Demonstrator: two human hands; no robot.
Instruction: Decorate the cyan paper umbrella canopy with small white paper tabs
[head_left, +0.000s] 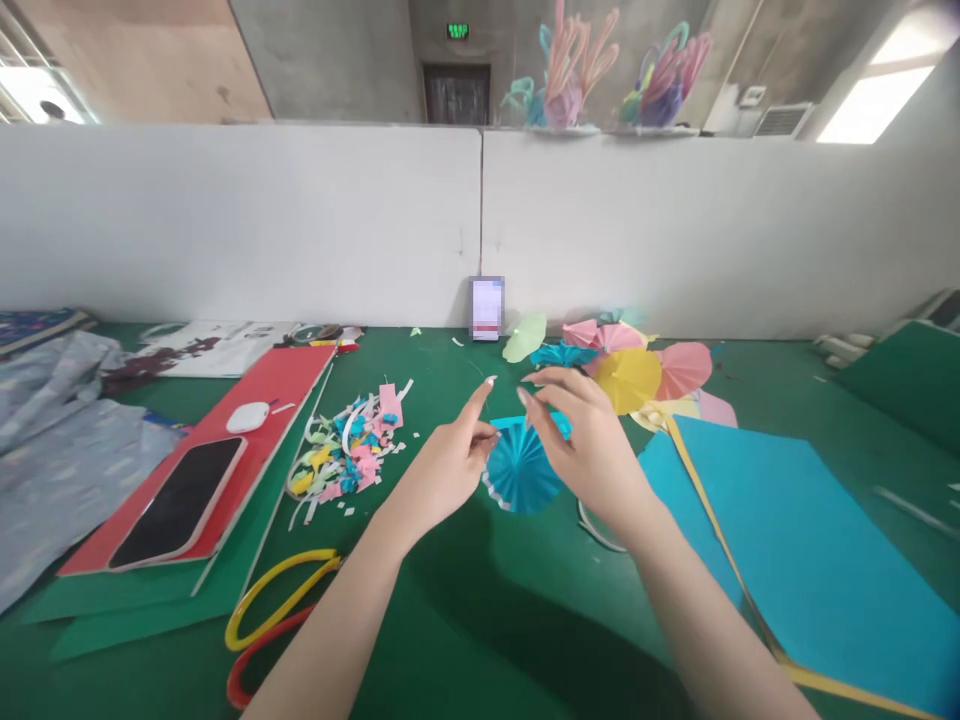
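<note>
A pleated blue paper fan is held above the green table, between both hands. My left hand pinches its left edge with thumb and middle finger, forefinger stretched up. My right hand is on its right side, fingers curled over the fan's top edge. A thin thread seems to run up from the fan, too fine to be sure.
Finished paper fans in pink, yellow, green and blue lie behind. Blue paper sheets lie right. Paper scraps, a phone on a red sheet, yellow and red loops and cloth lie left. A small device leans on the white partition.
</note>
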